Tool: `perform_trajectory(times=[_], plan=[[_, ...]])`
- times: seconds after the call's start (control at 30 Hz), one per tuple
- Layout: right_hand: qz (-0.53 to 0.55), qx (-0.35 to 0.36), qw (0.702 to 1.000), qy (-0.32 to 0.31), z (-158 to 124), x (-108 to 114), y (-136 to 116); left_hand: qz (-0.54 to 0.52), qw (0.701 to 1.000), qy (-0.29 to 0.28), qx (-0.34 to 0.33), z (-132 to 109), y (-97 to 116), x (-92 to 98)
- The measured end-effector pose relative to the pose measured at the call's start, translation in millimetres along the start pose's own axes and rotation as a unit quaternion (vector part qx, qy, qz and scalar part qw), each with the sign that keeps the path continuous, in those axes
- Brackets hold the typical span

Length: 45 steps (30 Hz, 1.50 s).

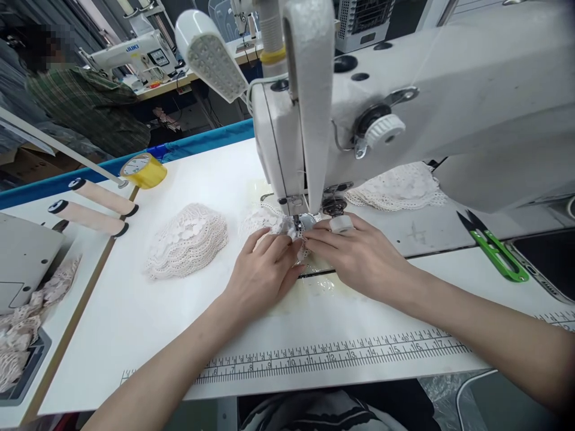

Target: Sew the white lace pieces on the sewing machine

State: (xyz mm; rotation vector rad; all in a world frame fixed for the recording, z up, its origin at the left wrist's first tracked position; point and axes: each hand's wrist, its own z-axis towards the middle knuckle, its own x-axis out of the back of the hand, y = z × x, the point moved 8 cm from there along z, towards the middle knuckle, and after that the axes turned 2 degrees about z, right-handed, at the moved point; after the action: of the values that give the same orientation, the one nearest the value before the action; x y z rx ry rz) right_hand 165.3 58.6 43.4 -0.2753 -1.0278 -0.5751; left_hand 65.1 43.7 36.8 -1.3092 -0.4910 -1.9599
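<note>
Two hands: your left hand (265,270) lays close-pressed fingers on the cream, scalloped lace piece (264,220) at frame centre under the sewing machine (314,120); your right hand (359,256) presses it, fingers slightly spread.

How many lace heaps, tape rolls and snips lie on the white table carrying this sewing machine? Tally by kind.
Lace heaps: 3
Yellow tape roll: 1
Green snips: 1
Total: 5

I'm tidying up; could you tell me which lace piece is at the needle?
The small lace piece held by the left hand and right hand; the lace heap and rear lace pile lie untouched.
</note>
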Motion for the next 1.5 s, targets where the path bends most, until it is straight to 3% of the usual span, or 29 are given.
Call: perform_trajectory(times=[0.7,0.97,1.13,1.23,1.37,1.5], plan=[[-0.042,-0.011,0.998,-0.036,0.4,-4.8,0.9,0.008,1.0,0.008,-0.016,-2.5,2.0,-0.4],[-0.019,0.002,1.0,0.005,2.4,2.3,-4.7,0.015,0.996,0.065,-0.058,-6.5,5.3,10.7],[0.01,-0.004,1.0,0.012,6.9,-1.3,-5.5,-0.018,0.997,0.074,-0.018,-4.3,-0.8,13.7],[-0.023,-0.007,0.999,0.04,9.7,0.4,-3.5,-0.056,0.996,0.051,0.037,-0.4,-8.1,13.2],[-0.019,-0.053,0.993,0.103,9.8,8.5,7.4,-0.078,0.987,-0.051,0.132,8.2,-25.3,-2.2],[-0.015,-0.094,0.985,0.144,7.3,9.3,17.3,-0.064,0.984,-0.079,0.145,22.3,-33.5,-13.6]])
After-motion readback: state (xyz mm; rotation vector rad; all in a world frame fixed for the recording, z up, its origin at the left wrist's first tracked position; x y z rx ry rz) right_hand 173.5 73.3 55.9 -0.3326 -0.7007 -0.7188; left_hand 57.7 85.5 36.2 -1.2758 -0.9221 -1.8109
